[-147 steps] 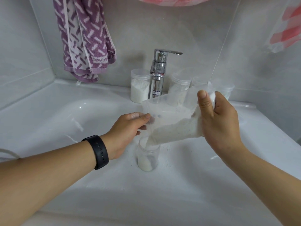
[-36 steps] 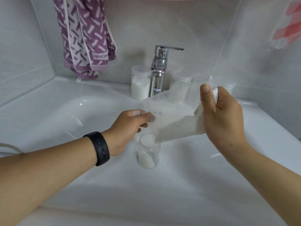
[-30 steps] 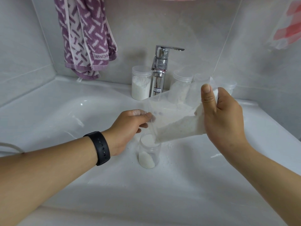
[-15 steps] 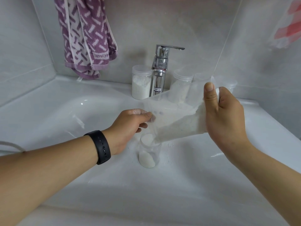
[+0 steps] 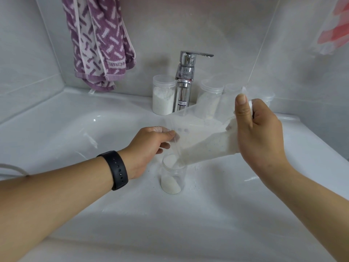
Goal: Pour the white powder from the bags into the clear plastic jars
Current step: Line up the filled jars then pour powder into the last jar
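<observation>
Between both grips, bag [image 5: 205, 142] tilts over jar [image 5: 172, 176].

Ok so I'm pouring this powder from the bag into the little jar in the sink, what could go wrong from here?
1. The bag has a wide, floppy mouth over a narrow jar; powder may slide past the rim. Specks already dot the sink around it.
2. Neither hand steadies the jar: the left hand pinches the bag's mouth, the right hand lifts its far end. A nudge could tip it.
3. Lifting the far end faster might dump the remaining powder at once.
</observation>
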{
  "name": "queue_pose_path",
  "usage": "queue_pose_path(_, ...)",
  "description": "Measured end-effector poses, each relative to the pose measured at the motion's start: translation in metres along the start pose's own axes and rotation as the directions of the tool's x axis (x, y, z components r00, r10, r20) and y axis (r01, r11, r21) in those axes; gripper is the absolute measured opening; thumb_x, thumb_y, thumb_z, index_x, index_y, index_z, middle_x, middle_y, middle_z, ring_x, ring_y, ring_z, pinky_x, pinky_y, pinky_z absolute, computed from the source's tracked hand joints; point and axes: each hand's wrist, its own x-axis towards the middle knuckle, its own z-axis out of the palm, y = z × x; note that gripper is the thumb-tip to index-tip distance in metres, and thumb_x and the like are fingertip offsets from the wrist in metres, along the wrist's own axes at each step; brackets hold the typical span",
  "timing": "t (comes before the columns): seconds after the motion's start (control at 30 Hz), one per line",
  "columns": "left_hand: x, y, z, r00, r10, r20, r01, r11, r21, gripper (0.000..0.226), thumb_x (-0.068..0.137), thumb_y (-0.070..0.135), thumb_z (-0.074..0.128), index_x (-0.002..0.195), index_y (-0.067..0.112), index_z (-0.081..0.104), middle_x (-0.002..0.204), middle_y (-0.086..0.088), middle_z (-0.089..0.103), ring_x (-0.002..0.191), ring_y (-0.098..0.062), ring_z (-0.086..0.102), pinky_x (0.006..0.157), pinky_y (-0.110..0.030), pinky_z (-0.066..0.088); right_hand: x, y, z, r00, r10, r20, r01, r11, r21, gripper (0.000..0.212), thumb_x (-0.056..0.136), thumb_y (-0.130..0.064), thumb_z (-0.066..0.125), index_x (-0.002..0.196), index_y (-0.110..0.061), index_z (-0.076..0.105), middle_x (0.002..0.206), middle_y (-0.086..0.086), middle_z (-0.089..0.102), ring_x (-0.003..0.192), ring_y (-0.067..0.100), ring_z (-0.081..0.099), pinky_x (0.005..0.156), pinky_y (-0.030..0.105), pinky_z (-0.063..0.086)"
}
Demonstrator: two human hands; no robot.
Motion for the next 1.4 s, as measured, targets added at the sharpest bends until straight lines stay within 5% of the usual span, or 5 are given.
queue_pose_path(0.57, -0.0001, 0.0012, -0.0003, 1.0, -0.01, -0.003, 0.01, 1.0, -0.014, 0.021, 0.098, 0.027, 0.062, 0.083, 0.021, 0.076, 0.092, 0.01, 0.075, 0.084, -0.012, 0.061, 0.084, -0.028, 0.046, -0.0012, -0.0022, 0.0005, 1.0, -0.018, -0.008, 0.018, 1.0, -0.019, 0.056, 0.1, -0.06, 0.043, 0.07, -0.017, 0.024, 0.065, -0.005, 0.026, 0.054, 0.009, 0.027, 0.05, 0.02, 0.03)
queue_pose_path(0.87, -0.0002, 0.0002, -0.0011, 1.0, -0.012, -0.01, 0.012, 1.0, -0.007, 0.021, 0.097, 0.028, 0.062, 0.084, 0.021, 0.077, 0.091, 0.011, 0.074, 0.083, -0.011, 0.062, 0.083, -0.028, 0.046, -0.0022, -0.0013, 0.002, 1.0, -0.028, 0.013, 0.028, 1.0, -0.001, 0.057, 0.099, -0.063, 0.044, 0.071, -0.015, 0.029, 0.067, 0.002, 0.035, 0.057, 0.01, 0.03, 0.05, 0.022, 0.03)
queue_pose_path(1.03, -0.0001, -0.0001, -0.0016, 1.0, -0.015, -0.013, 0.015, 1.0, -0.008, 0.022, 0.097, 0.027, 0.062, 0.082, 0.022, 0.076, 0.092, 0.01, 0.074, 0.082, -0.011, 0.062, 0.083, -0.028, 0.046, -0.0033, -0.0054, 0.0011, 0.999, -0.038, 0.011, 0.038, 0.999, 0.002, 0.054, 0.1, -0.057, 0.046, 0.07, -0.015, 0.029, 0.062, 0.003, 0.043, 0.051, -0.003, 0.048, 0.048, 0.017, 0.031)
queue_pose_path(1.2, -0.0004, 0.0007, -0.0007, 1.0, -0.016, -0.016, 0.016, 1.0, -0.011, 0.022, 0.097, 0.027, 0.062, 0.082, 0.021, 0.076, 0.091, 0.011, 0.074, 0.081, -0.011, 0.061, 0.082, -0.027, 0.046, -0.0023, -0.0041, 0.0013, 0.999, -0.044, 0.003, 0.044, 0.999, -0.019, 0.057, 0.099, -0.061, 0.045, 0.07, -0.017, 0.024, 0.064, 0.002, 0.028, 0.054, 0.009, 0.026, 0.049, 0.021, 0.028)
queue_pose_path(1.4, -0.0002, 0.0014, -0.0001, 0.999, -0.023, -0.025, 0.022, 1.0, -0.016, 0.021, 0.097, 0.027, 0.062, 0.083, 0.021, 0.076, 0.091, 0.011, 0.074, 0.082, -0.012, 0.061, 0.084, -0.029, 0.046, -0.0029, -0.0038, 0.0017, 0.999, -0.046, 0.013, 0.046, 0.999, -0.005, 0.057, 0.097, -0.063, 0.046, 0.07, -0.018, 0.024, 0.064, -0.002, 0.025, 0.056, 0.01, 0.023, 0.048, 0.022, 0.026)
